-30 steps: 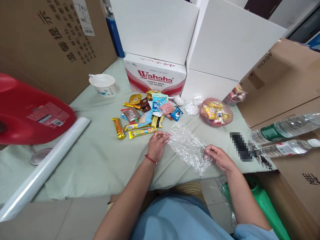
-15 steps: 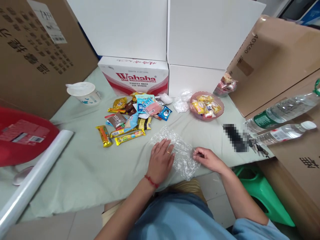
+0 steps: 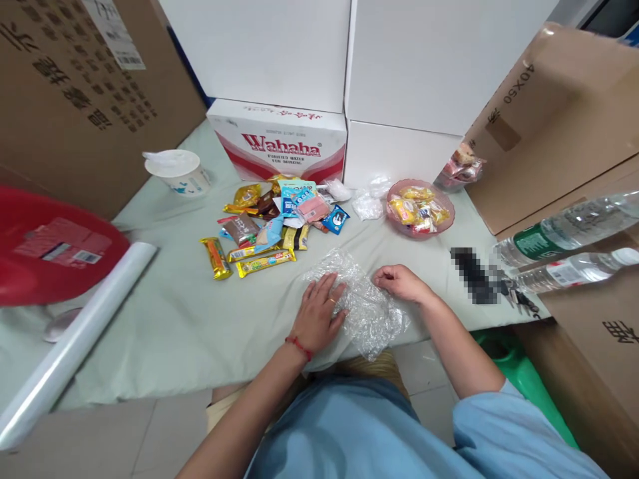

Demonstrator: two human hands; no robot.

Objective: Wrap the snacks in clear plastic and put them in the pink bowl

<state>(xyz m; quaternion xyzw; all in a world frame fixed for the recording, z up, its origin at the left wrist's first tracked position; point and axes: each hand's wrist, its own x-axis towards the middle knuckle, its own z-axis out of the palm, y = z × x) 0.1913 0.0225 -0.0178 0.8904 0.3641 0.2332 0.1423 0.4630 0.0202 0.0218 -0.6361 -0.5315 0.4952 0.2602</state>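
Observation:
A crinkled sheet of clear plastic film (image 3: 377, 319) lies at the front edge of the cloth-covered table, one corner hanging over. My left hand (image 3: 319, 313) rests flat on its left part, fingers stretched out and slightly apart. At the film's upper right edge, my right hand (image 3: 399, 283) is closed in a pinch on it; the fingertips are partly hidden. Beyond my hands lies a pile of wrapped snacks (image 3: 272, 229), with a yellow snack bar (image 3: 265, 263) at its front. A pink glass bowl (image 3: 422, 233) of yellow-wrapped snacks stands farther right.
A white Wahaha carton (image 3: 284, 143) stands at the back, with white panels above. On the left are a paper tub (image 3: 182, 176), a white roll (image 3: 80, 339) and a red object (image 3: 54, 259). Water bottles (image 3: 544, 239) and keys (image 3: 522, 299) lie right, near cardboard boxes (image 3: 559, 126).
My right hand has moved up and left along the film's right edge. My left hand stays flat on the film. The whole view has shifted slightly.

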